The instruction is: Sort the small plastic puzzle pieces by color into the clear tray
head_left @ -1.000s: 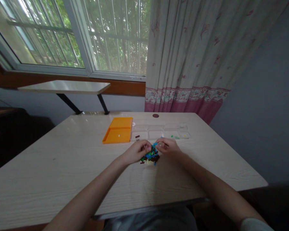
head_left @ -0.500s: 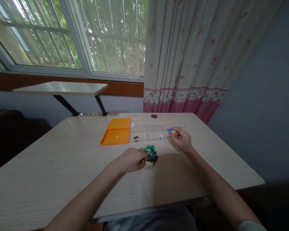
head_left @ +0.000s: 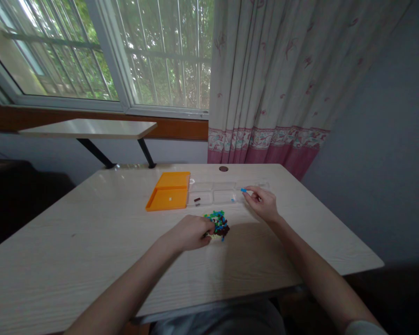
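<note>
A small heap of tiny coloured bricks [head_left: 218, 222] lies in the middle of the pale wooden table [head_left: 91, 242]. My left hand [head_left: 190, 231] rests at the heap's left edge with its fingers curled; what they hold, if anything, is hidden. My right hand [head_left: 263, 203] pinches a small blue brick [head_left: 243, 190] just over the clear compartment tray [head_left: 226, 194], which has a dark piece [head_left: 197, 200] and a blue piece in its cells.
An orange lid [head_left: 169, 190] lies open left of the clear tray. A round hole [head_left: 223, 168] marks the table's far edge. Behind are a narrow shelf [head_left: 87, 128] under the window and a pink-hemmed curtain [head_left: 265, 83].
My right hand left the heap with a blue brick and moved up and right to the clear tray, then edged slightly left. My left hand stayed by the heap.
</note>
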Tool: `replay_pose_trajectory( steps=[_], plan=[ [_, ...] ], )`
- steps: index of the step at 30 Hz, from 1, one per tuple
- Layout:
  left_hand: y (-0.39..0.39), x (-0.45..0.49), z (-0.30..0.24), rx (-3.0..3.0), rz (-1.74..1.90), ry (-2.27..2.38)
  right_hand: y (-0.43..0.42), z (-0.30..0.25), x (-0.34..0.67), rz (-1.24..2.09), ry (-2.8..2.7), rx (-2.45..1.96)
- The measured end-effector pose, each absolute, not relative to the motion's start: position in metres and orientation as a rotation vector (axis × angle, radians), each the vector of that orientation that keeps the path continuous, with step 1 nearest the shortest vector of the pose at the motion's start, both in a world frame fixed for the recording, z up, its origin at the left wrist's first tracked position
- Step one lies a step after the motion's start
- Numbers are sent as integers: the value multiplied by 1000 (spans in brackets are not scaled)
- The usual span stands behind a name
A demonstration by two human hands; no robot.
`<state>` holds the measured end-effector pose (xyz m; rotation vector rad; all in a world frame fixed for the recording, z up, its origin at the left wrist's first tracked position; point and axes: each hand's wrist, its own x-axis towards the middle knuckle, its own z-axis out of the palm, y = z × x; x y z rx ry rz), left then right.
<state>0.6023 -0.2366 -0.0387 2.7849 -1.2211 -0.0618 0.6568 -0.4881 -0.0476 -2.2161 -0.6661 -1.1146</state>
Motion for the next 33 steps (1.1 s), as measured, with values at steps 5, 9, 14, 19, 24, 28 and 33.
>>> replay_pose_trajectory(
  steps=[5,9,14,19,24,28,33],
  plan=[
    [-236,602,-38,2777,-76,-1205,-485,-51,658,-941,-542,-2236],
    [-237,602,-37,2751,-77,-1212,-479,-64,664,-689,-379,-2344],
    [-237,601,-37,2728,-50,-1218,-474,-77,675,-553,-258,-2473],
    [-239,602,-37,2682,-35,-1195,-473,-76,677,-525,-250,-2484],
    [-239,607,-41,2589,-46,-976,-471,-74,668,-447,-449,-2470],
    [-239,614,-51,2447,-33,-735,-462,-73,653,-269,-813,-2468],
    [-242,619,-61,2320,20,-585,-447,-71,638,-236,-1088,-2428]
  ],
)
